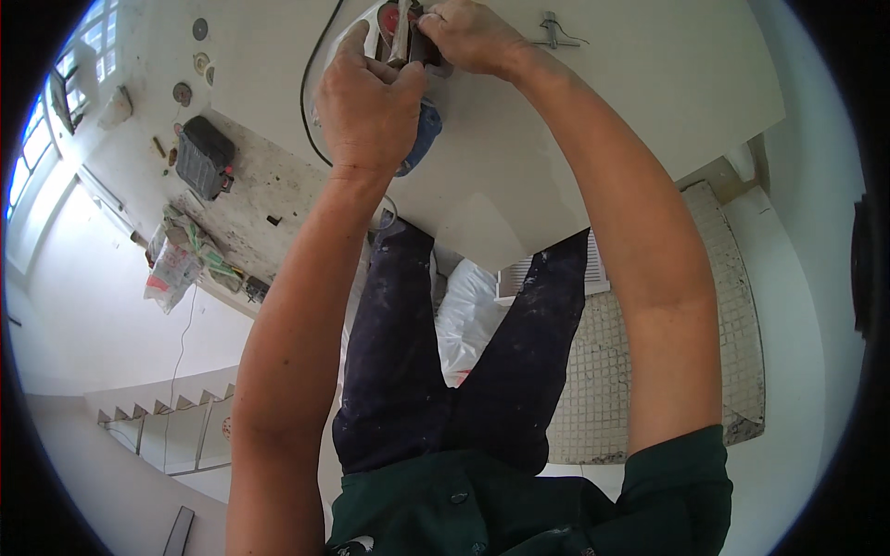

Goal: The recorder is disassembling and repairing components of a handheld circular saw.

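At the far edge of the view, both hands are closed on a corded power tool [428, 130] with a blue body and a round red part. My left hand [369, 116] wraps around its near side, thumb and fingers curled at a metal piece. The fingers of my right hand [464, 35] are bent onto the dark upper part of the tool, on its right. Much of the tool is hidden by my hands and cut off by the frame. Under it lies a large pale panel [630, 83]. A T-shaped metal piece [551, 31] with a thin dark cord rests to the right.
A black cable [304, 97] curves down the tool's left side. Left on the dusty floor are a dark case [204, 153], several round discs [183, 94] and a plastic bag [173, 269]. White plastic sheeting [466, 310] lies between my legs; a tiled mat [695, 352] lies at right.
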Tool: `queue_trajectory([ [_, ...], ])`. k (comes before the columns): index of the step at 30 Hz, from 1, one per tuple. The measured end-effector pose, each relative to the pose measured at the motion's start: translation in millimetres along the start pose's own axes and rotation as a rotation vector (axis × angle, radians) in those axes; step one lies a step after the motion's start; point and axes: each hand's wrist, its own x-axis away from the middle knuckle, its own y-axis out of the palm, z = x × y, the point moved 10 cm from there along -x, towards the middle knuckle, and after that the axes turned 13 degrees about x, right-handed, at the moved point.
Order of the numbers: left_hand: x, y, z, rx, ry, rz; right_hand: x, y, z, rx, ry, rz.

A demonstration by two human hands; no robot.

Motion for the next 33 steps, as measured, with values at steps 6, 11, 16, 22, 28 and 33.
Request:
queue_trajectory([
  [6,2,-2,-6,0.054,-0.074,0.004,7,-20,11,-0.243,0.238,0.023],
  [11,1,-1,-6,0.037,-0.045,-0.006,19,-39,-18,0.290,0.125,0.131],
  [16,1,1,2,-0.002,0.015,-0.022,2,-19,8,-0.161,0.202,-0.054],
  [22,1,-1,-5,0.047,0.007,-0.025,6,-34,-11,0.207,0.123,0.029],
  [28,1,-9,3,0.012,-0.034,0.010,5,-28,-1,-0.201,0.215,0.042],
  [33,1,5,8,0.043,-0.058,-0.014,1,0,26,-0.290,0.242,0.025],
])
